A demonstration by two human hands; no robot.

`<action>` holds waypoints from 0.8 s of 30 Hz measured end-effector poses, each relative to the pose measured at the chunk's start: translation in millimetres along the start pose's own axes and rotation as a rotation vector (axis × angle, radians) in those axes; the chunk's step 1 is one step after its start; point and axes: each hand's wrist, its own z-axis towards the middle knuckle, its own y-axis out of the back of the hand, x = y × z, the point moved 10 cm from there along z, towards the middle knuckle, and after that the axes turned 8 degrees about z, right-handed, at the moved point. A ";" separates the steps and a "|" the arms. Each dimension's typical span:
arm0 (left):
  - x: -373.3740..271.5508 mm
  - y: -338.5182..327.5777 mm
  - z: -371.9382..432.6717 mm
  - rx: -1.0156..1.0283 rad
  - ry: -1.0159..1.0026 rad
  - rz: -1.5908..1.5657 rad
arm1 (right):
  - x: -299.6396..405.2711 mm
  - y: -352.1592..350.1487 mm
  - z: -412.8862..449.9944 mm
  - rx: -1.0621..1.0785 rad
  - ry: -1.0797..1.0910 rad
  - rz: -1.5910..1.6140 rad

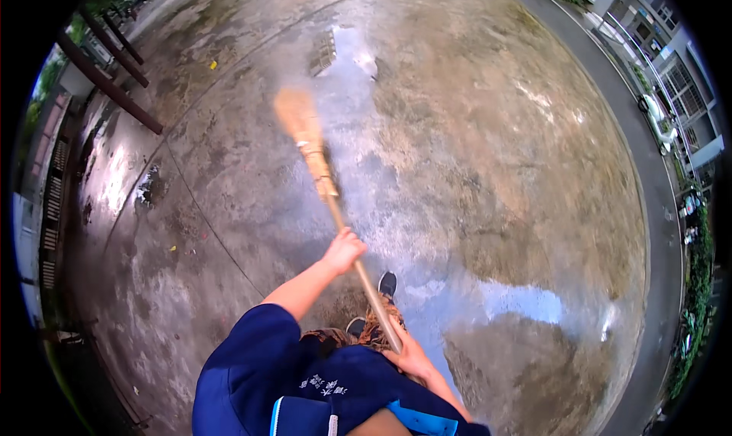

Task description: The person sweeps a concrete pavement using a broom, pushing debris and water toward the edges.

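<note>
A straw broom [313, 150] with a long wooden handle runs from my waist up and away to the left over wet concrete ground [274, 219]. My left hand [345, 250] is wrapped around the middle of the handle, below the bound straw. Near the handle's lower end, my right hand [406, 353] grips it close to my body. The broom's head is blurred; whether its tip touches the ground I cannot tell. Beneath the handle are my dark shoes [388, 284] and patterned trousers.
Puddles [520, 301] lie at the right and ahead [349, 53]. Dark posts [123, 101] stand at the upper left. Yellow leaves [213, 65] dot the ground. On the right, a road [657, 219] curves past a parked white scooter [657, 121], a hedge [699, 299] and buildings.
</note>
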 end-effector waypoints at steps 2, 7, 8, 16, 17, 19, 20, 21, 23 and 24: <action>-27.4 -10.2 55.3 -0.002 -0.137 0.005 | -0.4 26.6 -1.2 -0.141 0.015 0.087; -74.3 -21.8 152.7 0.004 -0.386 -0.014 | 21.5 59.1 16.5 -0.257 0.158 0.104; -80.2 -27.3 164.7 -0.004 -0.402 -0.026 | 20.1 65.0 19.6 -0.300 0.093 0.200; -29.5 -62.0 182.1 0.114 -0.390 -0.151 | 55.0 49.8 75.4 -0.327 -0.090 0.292; -14.0 -62.7 169.8 0.110 -0.381 -0.177 | 58.1 41.4 86.2 -0.312 -0.085 0.267; 37.3 -55.5 150.2 0.042 -0.291 -0.175 | 67.4 23.5 116.2 -0.264 -0.039 0.216; 65.3 -50.9 140.2 0.022 -0.226 -0.242 | 76.1 11.2 132.8 -0.211 0.020 0.182; 91.1 -50.6 125.0 0.013 -0.196 -0.257 | 90.6 -2.3 144.5 -0.179 -0.028 0.166; 160.4 -51.3 89.0 0.009 -0.034 -0.324 | 108.8 -27.7 172.3 -0.117 -0.087 0.122; 190.7 -49.5 65.3 -0.002 0.007 -0.333 | 122.6 -42.4 194.0 -0.031 0.052 -0.105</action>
